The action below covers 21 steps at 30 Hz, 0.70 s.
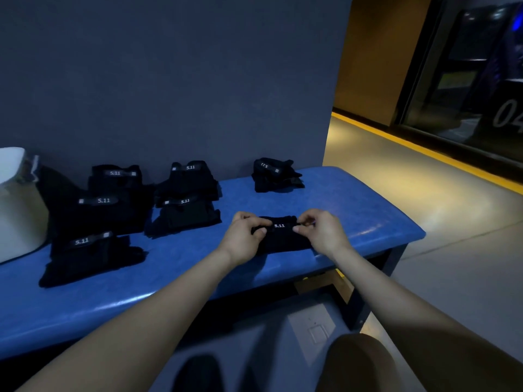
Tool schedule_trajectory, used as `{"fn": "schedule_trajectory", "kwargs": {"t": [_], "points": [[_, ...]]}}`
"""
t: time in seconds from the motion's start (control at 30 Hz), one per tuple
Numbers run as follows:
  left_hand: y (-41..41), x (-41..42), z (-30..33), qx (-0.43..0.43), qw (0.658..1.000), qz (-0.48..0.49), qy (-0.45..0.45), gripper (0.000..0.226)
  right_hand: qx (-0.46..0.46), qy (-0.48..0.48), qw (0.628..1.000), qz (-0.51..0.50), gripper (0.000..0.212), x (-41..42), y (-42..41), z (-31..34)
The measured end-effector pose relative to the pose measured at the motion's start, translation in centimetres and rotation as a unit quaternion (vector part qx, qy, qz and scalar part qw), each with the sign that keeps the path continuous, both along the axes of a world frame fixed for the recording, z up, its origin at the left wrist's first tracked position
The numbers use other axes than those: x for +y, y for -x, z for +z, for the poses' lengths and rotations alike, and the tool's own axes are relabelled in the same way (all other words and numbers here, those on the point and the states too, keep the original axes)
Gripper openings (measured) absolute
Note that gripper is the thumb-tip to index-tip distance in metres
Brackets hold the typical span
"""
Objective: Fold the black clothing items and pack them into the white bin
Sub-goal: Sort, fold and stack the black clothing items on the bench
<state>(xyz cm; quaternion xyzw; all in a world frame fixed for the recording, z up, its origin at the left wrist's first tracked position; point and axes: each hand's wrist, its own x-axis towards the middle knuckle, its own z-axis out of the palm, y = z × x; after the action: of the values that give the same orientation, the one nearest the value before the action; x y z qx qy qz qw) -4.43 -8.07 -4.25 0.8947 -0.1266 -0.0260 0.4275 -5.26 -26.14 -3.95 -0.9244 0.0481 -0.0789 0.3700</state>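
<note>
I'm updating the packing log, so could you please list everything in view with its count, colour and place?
Folded clothing items lying free: six, black with 5.11 bands; three at bench left, two stacked at the middle, one at the back right.
Clothing item in hand: one, black, front right of the bench.
Bin: one, white, far left end of the bench, partly out of frame.
Bench: one, blue top, against the grey wall.
Floor stripe: one, yellow, right background.
Left hand: pinches the held item's banded edge.
Right hand: pinches the same edge on the other side.
</note>
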Motion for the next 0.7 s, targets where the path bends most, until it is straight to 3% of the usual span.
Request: {"fn": "schedule_trajectory", "kwargs": {"t": [0.17, 0.53, 0.6, 0.7], "points": [[0.0, -0.1, 0.7, 0.072, 0.99, 0.102, 0.066, 0.027, 0.059, -0.043, 0.996, -0.043, 0.024, 0.4, -0.5, 0.0], [-0.2, 1.5, 1.9, 0.142, 0.97, 0.168, -0.101, 0.038, 0.173, -0.092, 0.979, -0.062, 0.041, 2.9, -1.7, 0.5], [-0.2, 1.8, 1.7, 0.169, 0.966, 0.175, -0.084, 0.042, 0.176, -0.085, 0.979, -0.062, 0.037, 3.3, -1.8, 0.5], [-0.1, 2.5, 1.1, 0.205, 0.961, 0.186, 0.021, 0.03, 0.181, -0.097, 0.977, -0.062, 0.037, 3.8, -1.8, 0.7]]}}
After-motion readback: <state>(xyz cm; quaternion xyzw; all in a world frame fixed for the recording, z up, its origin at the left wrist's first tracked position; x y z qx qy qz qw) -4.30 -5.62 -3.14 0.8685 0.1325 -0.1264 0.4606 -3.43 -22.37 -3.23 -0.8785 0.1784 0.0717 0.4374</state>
